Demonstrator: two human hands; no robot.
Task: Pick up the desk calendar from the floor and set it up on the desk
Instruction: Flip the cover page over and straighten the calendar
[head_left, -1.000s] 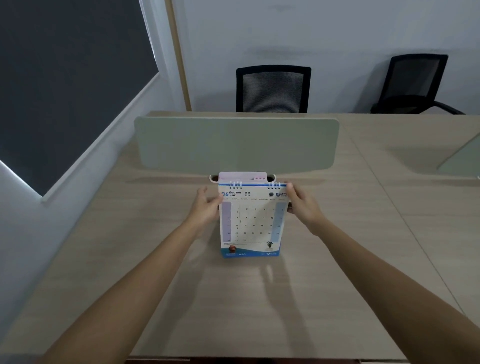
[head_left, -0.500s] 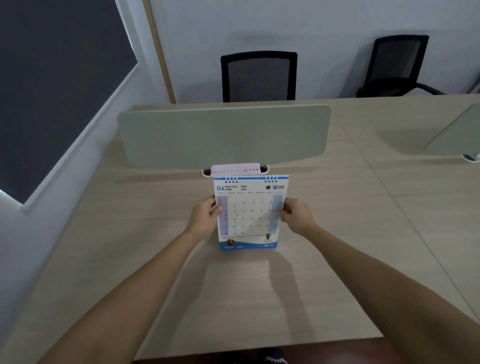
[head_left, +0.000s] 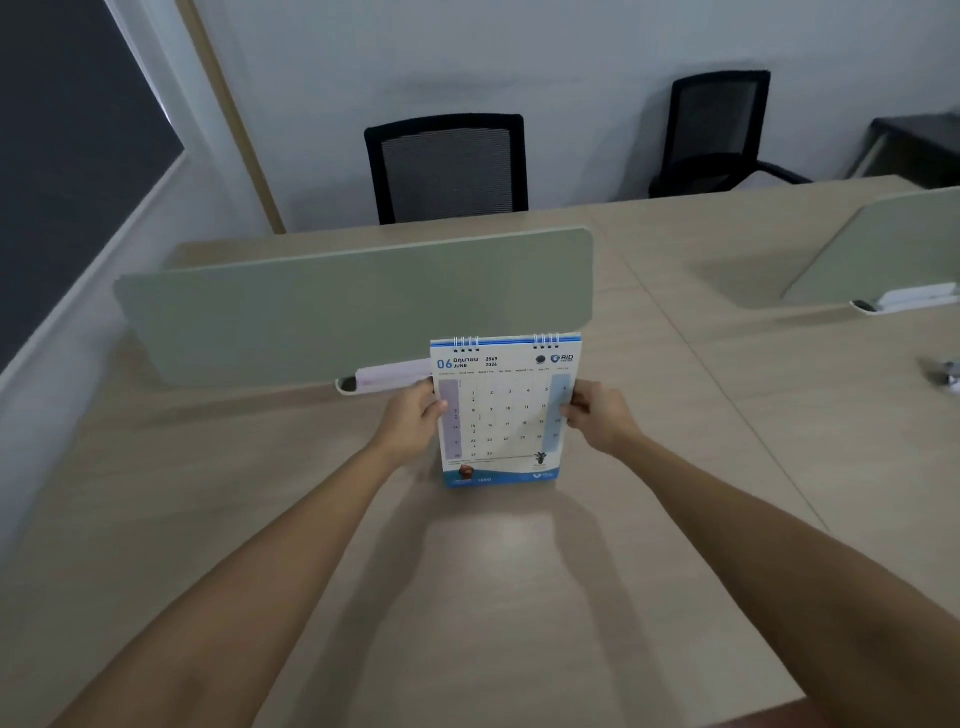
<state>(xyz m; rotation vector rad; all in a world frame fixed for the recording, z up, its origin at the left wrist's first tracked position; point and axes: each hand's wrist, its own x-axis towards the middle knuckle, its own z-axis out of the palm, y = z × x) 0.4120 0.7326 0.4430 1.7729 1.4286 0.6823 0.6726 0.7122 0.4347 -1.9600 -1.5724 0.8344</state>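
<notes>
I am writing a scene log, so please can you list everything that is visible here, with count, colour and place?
desk calendar: 1, white with blue edges, upright on the desk, centre
desk: 1, light wood, fills the foreground
divider panel: 2, pale green, one behind the calendar, one at right
office chair: 2, black, beyond the desk, second at right
pink strip: 1, at the near panel's foot
left hand: 1, grips the calendar's left edge
right hand: 1, grips its right edge

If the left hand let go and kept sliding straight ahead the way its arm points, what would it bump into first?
Probably the pink strip at the foot of the green divider panel, just beyond the left hand, which grips the calendar. Depth is hard to judge, so it might reach the panel itself first.
</notes>
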